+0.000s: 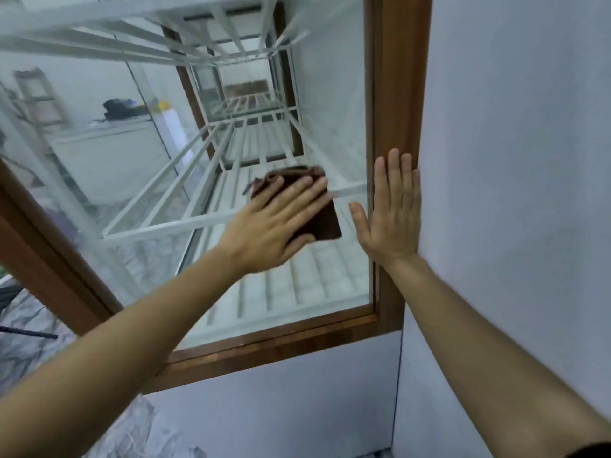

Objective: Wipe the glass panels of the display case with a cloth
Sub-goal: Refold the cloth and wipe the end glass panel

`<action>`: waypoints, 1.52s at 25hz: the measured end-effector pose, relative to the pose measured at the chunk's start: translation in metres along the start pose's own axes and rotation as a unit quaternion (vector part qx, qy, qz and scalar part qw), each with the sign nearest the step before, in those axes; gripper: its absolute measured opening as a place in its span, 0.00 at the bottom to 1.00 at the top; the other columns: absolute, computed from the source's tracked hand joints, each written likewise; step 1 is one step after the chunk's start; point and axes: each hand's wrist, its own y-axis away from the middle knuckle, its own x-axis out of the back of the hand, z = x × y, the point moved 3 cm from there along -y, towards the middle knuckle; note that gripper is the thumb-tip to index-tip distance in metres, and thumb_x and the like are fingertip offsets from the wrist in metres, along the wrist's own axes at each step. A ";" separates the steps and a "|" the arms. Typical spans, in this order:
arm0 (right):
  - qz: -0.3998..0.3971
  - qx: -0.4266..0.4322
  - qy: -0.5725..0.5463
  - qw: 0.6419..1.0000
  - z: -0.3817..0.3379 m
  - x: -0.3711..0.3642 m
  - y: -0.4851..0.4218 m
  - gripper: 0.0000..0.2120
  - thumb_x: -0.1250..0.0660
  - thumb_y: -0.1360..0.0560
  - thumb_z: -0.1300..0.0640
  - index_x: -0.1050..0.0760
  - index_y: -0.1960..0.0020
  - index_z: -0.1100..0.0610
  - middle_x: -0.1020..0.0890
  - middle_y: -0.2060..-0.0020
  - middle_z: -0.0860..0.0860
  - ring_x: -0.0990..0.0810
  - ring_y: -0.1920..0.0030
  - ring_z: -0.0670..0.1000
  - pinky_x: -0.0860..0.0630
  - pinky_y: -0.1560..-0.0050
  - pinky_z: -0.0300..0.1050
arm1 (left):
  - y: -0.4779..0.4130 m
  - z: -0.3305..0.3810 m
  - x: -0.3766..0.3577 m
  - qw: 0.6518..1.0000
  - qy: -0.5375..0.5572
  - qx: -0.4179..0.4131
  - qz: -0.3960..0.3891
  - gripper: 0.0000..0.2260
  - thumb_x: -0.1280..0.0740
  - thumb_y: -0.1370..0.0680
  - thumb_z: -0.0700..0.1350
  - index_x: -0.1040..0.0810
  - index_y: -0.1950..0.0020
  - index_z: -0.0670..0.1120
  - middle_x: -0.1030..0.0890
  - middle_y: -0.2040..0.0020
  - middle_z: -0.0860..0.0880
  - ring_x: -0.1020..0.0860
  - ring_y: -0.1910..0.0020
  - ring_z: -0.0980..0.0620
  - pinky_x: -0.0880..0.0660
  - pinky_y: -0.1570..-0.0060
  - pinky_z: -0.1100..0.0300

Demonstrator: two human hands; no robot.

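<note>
A glass panel (297, 285) of the display case fills the middle of the view, set in a brown wooden frame (393, 94). My left hand (274, 223) lies flat with straight fingers on a folded dark brown cloth (322, 223) and presses it against the glass. To its right, my right hand (390, 209) rests flat and open, palm on the glass edge and fingers on the wooden frame. White wire shelves (172, 206) show inside the case through the glass.
A pale grey side wall (515, 160) of the case runs along the right. A grey panel (281, 401) sits below the frame. Marbled floor (26, 328) shows at the lower left. Through the glass, a white cabinet (109, 160) with dark items stands behind.
</note>
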 end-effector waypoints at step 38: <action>-0.358 -0.143 -0.148 0.911 -0.241 -0.056 0.234 0.16 0.25 0.29 0.50 0.21 0.45 0.56 0.17 0.55 0.49 0.21 0.53 0.53 0.39 0.49 0.46 | 0.314 0.133 -0.011 0.819 0.205 0.482 -0.234 0.22 0.49 0.16 0.47 0.35 0.22 0.43 0.37 0.21 0.46 0.38 0.22 0.45 0.39 0.25 0.44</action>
